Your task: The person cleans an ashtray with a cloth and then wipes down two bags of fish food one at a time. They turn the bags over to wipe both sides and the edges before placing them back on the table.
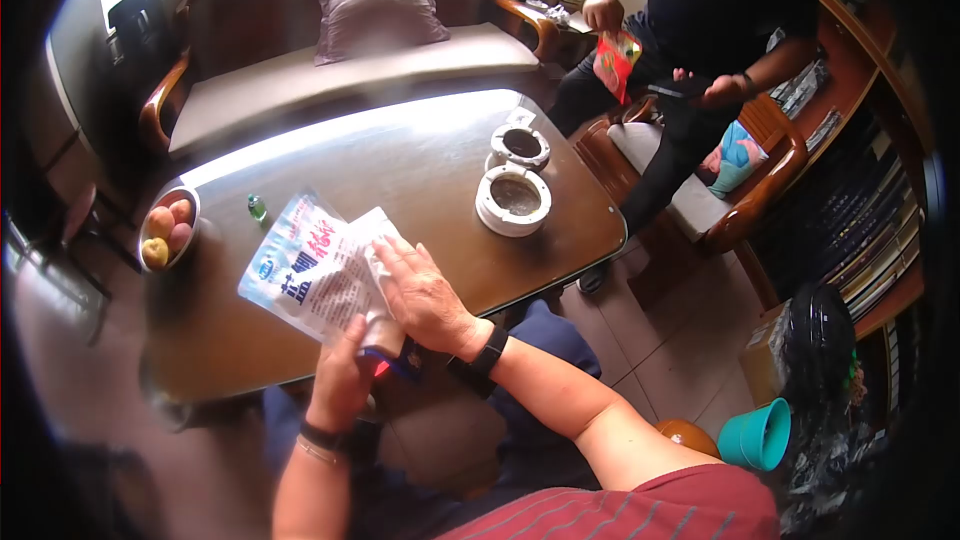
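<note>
See at the frame's left edge a bowl [198,215] of fruit [160,224] on the table [215,345]. Next, find a small green bottle [257,208], just beside the bag's upper left. Left of centre, find the bag [312,278], tilted, printed face up, over the table's near side. Judge it light, soft and crinkly, perhaps slippery, hardly fragile, but apt to buckle when squeezed mid-face. Best to take hold at the lower edge, thumb above and fingers beneath, with a flat palm steadying the opposite side. Below the bag, see the left hand [342,375] partly closed on that lower edge, thumb over the print; cannot make out the fingers underneath. Note a white sheet [371,224] at the bag's upper right; cannot tell whether separate or part of it. Over that side, see the right hand [425,292] nearly flat, fingers extended, pressing rather than gripping. Right of centre, find two white pots [512,228] on the table. At upper right, see a person [730,10] in dark clothes, holding a red packet [617,72].
</note>
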Tool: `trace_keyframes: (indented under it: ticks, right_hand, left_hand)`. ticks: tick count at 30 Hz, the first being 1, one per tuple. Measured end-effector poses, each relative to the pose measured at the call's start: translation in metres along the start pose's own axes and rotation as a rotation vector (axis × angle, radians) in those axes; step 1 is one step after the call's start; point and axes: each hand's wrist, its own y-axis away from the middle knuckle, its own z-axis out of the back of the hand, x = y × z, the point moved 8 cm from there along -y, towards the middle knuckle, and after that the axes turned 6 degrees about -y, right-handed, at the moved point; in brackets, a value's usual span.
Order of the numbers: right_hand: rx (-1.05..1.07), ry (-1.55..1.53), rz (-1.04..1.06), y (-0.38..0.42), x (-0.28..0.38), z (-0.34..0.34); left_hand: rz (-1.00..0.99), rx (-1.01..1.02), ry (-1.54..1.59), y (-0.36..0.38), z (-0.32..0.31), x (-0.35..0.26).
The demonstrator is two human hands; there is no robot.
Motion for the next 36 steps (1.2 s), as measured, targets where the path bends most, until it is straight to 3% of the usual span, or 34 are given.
trace_keyframes:
  ticks: [3,4,5,6,7,8,10,11,13,15,17,19,20,23,25,26,27,29,31,32,33,35,36]
  right_hand:
    - [-0.103,-0.076,-0.024,0.01,-0.007,-0.001]
    - [-0.019,-0.066,0.079,0.013,0.013,-0.006]
    - [0.067,-0.057,0.18,0.015,0.03,-0.01]
    - [0.094,-0.198,0.206,0.016,0.038,-0.012]
    - [0.089,-0.2,0.197,0.016,0.041,-0.012]
    - [0.125,-0.252,0.275,0.016,0.049,-0.012]
    - [0.169,-0.218,0.414,0.013,0.056,-0.009]
    - [0.162,-0.218,0.4,0.009,0.052,-0.007]
    - [-0.049,-0.047,0.31,-0.001,0.035,0.009]
    - [-0.192,0.098,0.205,-0.002,0.003,0.013]
    - [-0.094,-0.112,-0.058,-0.002,-0.056,0.014]
    - [-0.278,0.148,0.097,-0.001,-0.055,0.044]
    - [-0.418,-0.34,-0.295,-0.001,-0.067,0.061]
    - [-0.561,-0.274,-0.082,-0.002,-0.024,0.083]
    - [-0.474,-0.165,0.113,-0.006,-0.003,0.06]
    - [-0.337,-0.104,0.069,-0.007,0.0,0.041]
    - [-0.251,-0.273,0.019,-0.008,-0.002,0.025]
    - [-0.121,-0.341,0.019,-0.009,0.005,0.007]
    - [0.206,-0.328,0.146,-0.003,0.046,-0.009]
    - [0.175,-0.325,0.31,0.001,0.061,-0.012]
    - [0.141,-0.322,0.475,0.004,0.075,-0.015]
    - [0.11,-0.27,0.488,-0.001,0.073,-0.008]
    - [0.064,-0.236,0.385,-0.008,0.053,-0.002]
  left_hand:
    - [0.148,0.002,0.089,0.001,0.018,0.024]
    - [0.094,0.017,-0.116,0.003,0.023,0.024]
    - [-0.154,0.171,-0.645,0.006,0.011,0.006]
    - [-0.478,0.193,-1.136,0.014,-0.001,-0.012]
    - [-0.47,0.201,-1.138,0.015,-0.003,-0.01]
    - [-0.277,0.109,-0.875,0.01,0.008,-0.003]
    - [-0.477,0.267,-1.233,0.017,-0.007,-0.01]
    - [-0.467,0.28,-1.233,0.019,-0.011,-0.009]
    - [0.207,0.02,-0.144,0.011,0.005,0.018]
    - [0.202,0.026,-0.142,0.014,-0.009,0.008]
    - [0.169,0.083,-0.29,0.014,0.003,0.009]
    - [0.294,-0.013,-0.355,0.016,0.017,0.013]
    - [0.166,0.071,-0.09,0.012,-0.001,0.009]
    - [0.133,0.068,-0.064,0.008,-0.005,0.011]
    - [0.183,0.053,-0.111,0.007,0.003,0.016]
    - [0.242,0.057,-0.225,0.009,0.006,0.022]
    - [0.304,0.061,-0.34,0.012,0.011,0.029]
    - [0.263,0.098,-0.301,0.008,0.017,0.037]
    - [0.288,0.09,-0.204,0.007,0.02,0.038]
    - [0.226,0.111,-0.349,0.006,0.019,0.031]
    - [-0.086,0.166,-0.756,0.003,0.008,0.014]
    - [0.223,0.138,-0.622,0.005,0.018,0.026]
    - [0.184,0.125,-0.48,0.003,0.018,0.026]
